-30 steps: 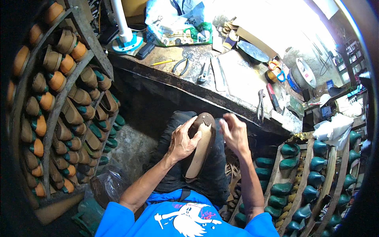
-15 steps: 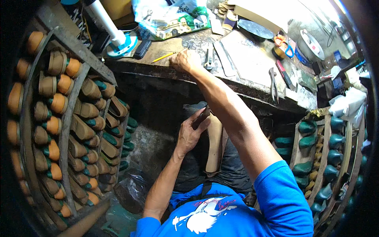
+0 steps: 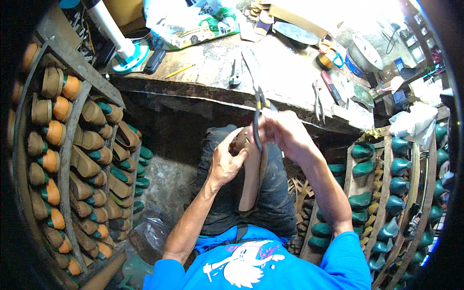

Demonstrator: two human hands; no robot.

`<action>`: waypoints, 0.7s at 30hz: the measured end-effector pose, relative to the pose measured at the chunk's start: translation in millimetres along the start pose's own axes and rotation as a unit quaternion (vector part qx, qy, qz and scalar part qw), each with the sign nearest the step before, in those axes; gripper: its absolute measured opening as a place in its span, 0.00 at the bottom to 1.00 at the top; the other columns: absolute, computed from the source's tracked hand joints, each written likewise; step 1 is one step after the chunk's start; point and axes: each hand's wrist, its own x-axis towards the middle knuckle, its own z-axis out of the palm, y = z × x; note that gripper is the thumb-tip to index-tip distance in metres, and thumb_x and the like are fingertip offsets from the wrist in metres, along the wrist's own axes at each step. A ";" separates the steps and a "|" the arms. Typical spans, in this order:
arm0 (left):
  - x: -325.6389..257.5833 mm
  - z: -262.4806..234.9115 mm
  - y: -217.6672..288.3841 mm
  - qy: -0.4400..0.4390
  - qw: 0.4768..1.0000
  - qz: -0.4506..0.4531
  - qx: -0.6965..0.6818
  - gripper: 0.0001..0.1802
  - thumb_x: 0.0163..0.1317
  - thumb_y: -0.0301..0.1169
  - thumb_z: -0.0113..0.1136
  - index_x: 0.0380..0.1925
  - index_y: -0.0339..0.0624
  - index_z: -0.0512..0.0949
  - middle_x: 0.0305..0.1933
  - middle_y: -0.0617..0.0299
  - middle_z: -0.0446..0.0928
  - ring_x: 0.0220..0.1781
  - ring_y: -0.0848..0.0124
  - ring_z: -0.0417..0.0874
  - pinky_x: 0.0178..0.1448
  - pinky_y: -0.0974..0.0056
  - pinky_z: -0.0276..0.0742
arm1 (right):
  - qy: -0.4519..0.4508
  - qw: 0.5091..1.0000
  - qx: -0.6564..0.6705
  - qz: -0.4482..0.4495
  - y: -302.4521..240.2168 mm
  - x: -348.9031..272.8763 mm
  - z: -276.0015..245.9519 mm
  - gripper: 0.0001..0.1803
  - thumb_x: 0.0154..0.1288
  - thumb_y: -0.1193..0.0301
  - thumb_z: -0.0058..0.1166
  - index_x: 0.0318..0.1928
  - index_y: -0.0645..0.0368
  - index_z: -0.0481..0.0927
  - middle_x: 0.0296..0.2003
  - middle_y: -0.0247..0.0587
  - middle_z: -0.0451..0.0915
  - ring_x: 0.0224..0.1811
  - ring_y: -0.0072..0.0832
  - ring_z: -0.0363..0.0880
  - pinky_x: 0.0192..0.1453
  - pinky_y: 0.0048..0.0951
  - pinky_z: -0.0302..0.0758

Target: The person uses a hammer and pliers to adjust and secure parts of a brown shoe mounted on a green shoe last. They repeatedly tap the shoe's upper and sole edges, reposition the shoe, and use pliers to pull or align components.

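Half a second ago the right hand was stretched out over the bench; now it is sitting back above the lap, fingers closed round the handles of dark pliers, whose nose is pointing down at the upper end of the shoe. The left hand is staying where it was, curled round the shoe's left edge near its top and gripping it, thumb lying across the tan sole. The shoe is standing lengthwise on the lap between both hands, its far end under the pliers, its near end toward the blue shirt. Beyond the hands, a white plastic bag with green print is lying at the far left of the bench, with a white tube on a teal base further left. Ahead of the right hand, flat cardboard pieces are lying at the bench's back edge; to their right a round tin is standing beside orange-handled scissors. A crumpled white bag is lying well right of the right hand. Racks of tan shoes on orange lasts are standing left of the left hand; green lasts are filling racks on the right.
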 end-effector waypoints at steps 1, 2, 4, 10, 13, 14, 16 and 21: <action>-1.0 4.7 3.7 0.004 1.000 -0.027 -0.014 0.38 0.71 0.26 0.72 0.81 0.34 0.76 0.63 0.47 0.91 0.61 0.65 0.93 0.66 0.59 0.89 | 0.006 0.999 0.003 0.033 2.7 -28.2 2.6 0.24 0.90 0.54 0.59 0.47 0.64 0.91 0.42 0.47 0.96 0.44 0.30 0.95 0.51 0.39 0.92; -4.0 7.4 7.5 -0.003 0.999 -0.028 -0.023 0.39 0.71 0.25 0.71 0.82 0.34 0.75 0.66 0.48 0.90 0.64 0.65 0.92 0.69 0.59 0.88 | -0.001 0.998 0.004 0.067 6.4 -49.6 4.5 0.27 0.90 0.51 0.59 0.51 0.66 0.92 0.47 0.49 0.97 0.46 0.29 0.95 0.53 0.39 0.92; -10.0 12.3 13.5 -0.022 0.995 -0.084 -0.040 0.40 0.70 0.22 0.69 0.83 0.32 0.73 0.72 0.49 0.86 0.69 0.66 0.89 0.75 0.59 0.85 | -0.007 0.993 0.021 0.116 14.3 -90.0 5.2 0.28 0.91 0.51 0.58 0.59 0.69 0.92 0.52 0.52 0.97 0.51 0.31 0.97 0.57 0.40 0.92; -11.5 24.1 16.5 -0.009 0.999 -0.006 -0.046 0.36 0.74 0.26 0.73 0.81 0.30 0.75 0.66 0.47 0.90 0.61 0.67 0.93 0.67 0.62 0.90 | -0.049 0.979 0.091 0.177 43.4 -133.3 -8.6 0.26 0.92 0.52 0.57 0.58 0.67 0.89 0.62 0.61 0.93 0.62 0.45 0.96 0.63 0.48 0.93; -11.2 27.1 18.2 -0.015 0.999 -0.014 -0.035 0.37 0.74 0.27 0.74 0.81 0.31 0.76 0.66 0.47 0.91 0.61 0.68 0.93 0.66 0.63 0.90 | -0.047 0.979 0.091 0.174 49.9 -136.0 -14.3 0.28 0.92 0.56 0.56 0.60 0.75 0.90 0.62 0.65 0.91 0.61 0.49 0.96 0.62 0.51 0.93; -11.9 27.4 19.4 -0.016 0.999 -0.017 -0.029 0.37 0.74 0.28 0.74 0.81 0.31 0.76 0.65 0.47 0.91 0.60 0.68 0.93 0.66 0.63 0.90 | -0.047 0.979 0.090 0.179 50.5 -136.0 -15.4 0.28 0.92 0.56 0.56 0.59 0.74 0.90 0.62 0.66 0.92 0.60 0.50 0.96 0.61 0.51 0.93; -14.2 27.1 22.0 -0.019 0.999 -0.015 -0.028 0.37 0.74 0.28 0.74 0.81 0.31 0.76 0.64 0.48 0.91 0.59 0.69 0.93 0.64 0.64 0.89 | -0.044 0.977 0.094 0.184 48.3 -135.5 -18.3 0.27 0.92 0.56 0.55 0.57 0.74 0.91 0.61 0.67 0.92 0.60 0.51 0.96 0.61 0.51 0.94; -18.7 25.2 24.1 -0.031 0.999 -0.015 -0.029 0.37 0.73 0.28 0.75 0.81 0.32 0.77 0.59 0.52 0.92 0.54 0.73 0.92 0.60 0.65 0.89 | -0.046 0.967 0.119 0.219 33.3 -132.1 -30.6 0.28 0.88 0.55 0.60 0.48 0.74 0.91 0.49 0.71 0.93 0.48 0.58 0.97 0.53 0.54 0.96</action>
